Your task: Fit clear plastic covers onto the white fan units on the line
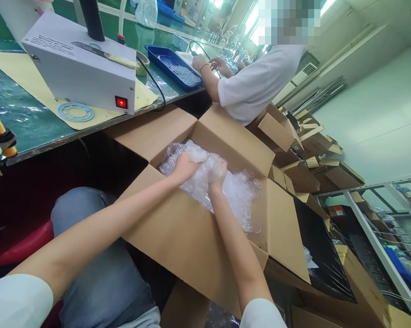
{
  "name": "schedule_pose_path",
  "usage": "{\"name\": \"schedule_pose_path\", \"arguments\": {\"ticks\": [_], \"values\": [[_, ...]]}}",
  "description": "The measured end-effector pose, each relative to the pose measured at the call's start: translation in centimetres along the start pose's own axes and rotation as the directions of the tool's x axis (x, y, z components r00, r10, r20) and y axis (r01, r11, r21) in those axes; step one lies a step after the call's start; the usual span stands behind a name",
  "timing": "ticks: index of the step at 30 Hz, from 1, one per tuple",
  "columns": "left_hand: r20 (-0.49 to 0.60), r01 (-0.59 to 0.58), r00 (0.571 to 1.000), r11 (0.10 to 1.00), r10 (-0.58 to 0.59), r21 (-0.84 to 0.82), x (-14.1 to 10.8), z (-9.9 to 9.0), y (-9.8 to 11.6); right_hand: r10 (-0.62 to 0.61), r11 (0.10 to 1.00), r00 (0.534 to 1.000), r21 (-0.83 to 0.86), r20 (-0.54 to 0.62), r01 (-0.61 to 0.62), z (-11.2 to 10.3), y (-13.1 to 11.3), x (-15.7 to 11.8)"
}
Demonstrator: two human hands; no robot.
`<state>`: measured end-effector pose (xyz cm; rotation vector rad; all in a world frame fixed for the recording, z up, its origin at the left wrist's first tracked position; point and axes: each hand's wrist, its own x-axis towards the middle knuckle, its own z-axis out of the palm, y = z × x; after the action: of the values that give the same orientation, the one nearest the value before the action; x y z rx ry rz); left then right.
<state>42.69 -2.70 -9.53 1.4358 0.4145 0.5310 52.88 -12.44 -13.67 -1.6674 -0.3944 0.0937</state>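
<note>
An open cardboard box [232, 136] sits in front of me with its flaps spread outward. Inside lies a heap of translucent plastic bags [239, 191], with clear ring-shaped pieces [174, 150] showing at its edges. My left hand [185, 167] is closed on a crumpled clear plastic bag [201, 175] at the top of the heap. Close beside it, my right hand [218, 173] grips the bunched plastic of the same bag from the other side. Several fingertips are hidden by the plastic, and the bag's contents cannot be made out.
On the bench at left stands a white machine [78, 64] with a lit red switch, a knife [103, 54] on top and a blue ring [75, 111] beside it. A co-worker [260, 86] works by a blue tray [174, 66]. Cardboard boxes [301, 136] and a metal rack [379, 246] stand right.
</note>
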Motion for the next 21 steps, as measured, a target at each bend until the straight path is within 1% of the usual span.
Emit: {"name": "schedule_pose_path", "arguments": {"ticks": [2, 3, 5, 7, 8, 9, 10, 11, 12, 13, 14, 15, 16, 18, 19, 21], "values": [[-0.016, -0.043, 0.999, 0.996, 0.045, 0.079, 0.6, -1.1, 0.4, 0.009, 1.000, 0.996, 0.002, -0.088, -0.009, -0.9, -0.3, 0.9], [-0.018, -0.063, 0.998, 0.992, 0.065, 0.108, 1.0, -1.7, 0.7, 0.010, 1.000, 0.992, -0.001, -0.124, -0.011, -1.6, -0.6, 1.4], [-0.034, -0.093, 0.995, 0.986, 0.099, 0.140, 1.9, -2.7, 1.5, 0.002, 1.000, 0.987, -0.019, -0.158, -0.005, -3.7, -1.6, 2.5], [-0.057, -0.113, 0.991, 0.982, 0.122, 0.148, 2.7, -3.1, 2.3, -0.011, 0.999, 0.991, -0.053, -0.136, 0.004, -5.8, -2.8, 3.0], [-0.066, -0.121, 0.989, 0.982, 0.132, 0.148, 3.0, -3.0, 2.7, -0.013, 0.997, 0.995, -0.076, -0.097, 0.005, -6.7, -3.4, 3.1], [-0.049, -0.131, 0.989, 0.980, 0.140, 0.152, 3.2, -2.7, 3.1, -0.009, 0.995, 0.999, -0.102, -0.037, 0.006, -7.3, -3.9, 2.9], [0.006, -0.148, 0.989, 0.976, 0.149, 0.162, 3.3, -2.2, 3.4, 0.000, 0.992, 0.999, -0.129, 0.036, 0.004, -7.7, -4.4, 2.7], [0.098, -0.176, 0.982, 0.969, 0.161, 0.176, 3.2, -1.4, 3.6, 0.015, 0.988, 0.993, -0.158, 0.116, 0.003, -7.9, -4.8, 2.5], [0.208, -0.211, 0.963, 0.959, 0.171, 0.189, 3.1, -0.6, 3.6, 0.035, 0.982, 0.981, -0.190, 0.193, 0.002, -7.9, -5.1, 2.4], [0.314, -0.247, 0.933, 0.949, 0.178, 0.197, 2.9, 0.3, 3.5, 0.059, 0.974, 0.964, -0.227, 0.260, 0.002, -7.8, -5.3, 2.4], [0.393, -0.279, 0.901, 0.939, 0.183, 0.202, 2.8, 1.2, 3.2, 0.086, 0.963, 0.947, -0.270, 0.310, 0.001, -7.7, -5.3, 2.7], [0.430, -0.299, 0.883, 0.932, 0.188, 0.207, 2.6, 1.9, 2.7, 0.116, 0.948, 0.933, -0.319, 0.340, -0.001, -7.7, -5.2, 3.2], [0.418, -0.306, 0.887, 0.928, 0.196, 0.215, 2.6, 2.4, 2.0, 0.147, 0.927, 0.925, -0.374, 0.350, -0.005, -7.9, -5.0, 3.9], [0.329, -0.291, 0.922, 0.924, 0.203, 0.249, 2.7, 2.6, 0.3, 0.197, 0.868, 0.931, -0.497, 0.307, -0.019, -9.0, -4.2, 5.8], [0.279, -0.281, 0.938, 0.921, 0.204, 0.270, 2.8, 2.3, -0.6, 0.213, 0.826, 0.943, -0.563, 0.254, -0.035, -9.8, -3.6, 6.7], [0.209, -0.263, 0.956, 0.914, 0.205, 0.308, 3.0, 1.2, -2.3, 0.229, 0.718, 0.967, -0.690, 0.110, -0.092, -11.9, -2.2, 8.1]]}}
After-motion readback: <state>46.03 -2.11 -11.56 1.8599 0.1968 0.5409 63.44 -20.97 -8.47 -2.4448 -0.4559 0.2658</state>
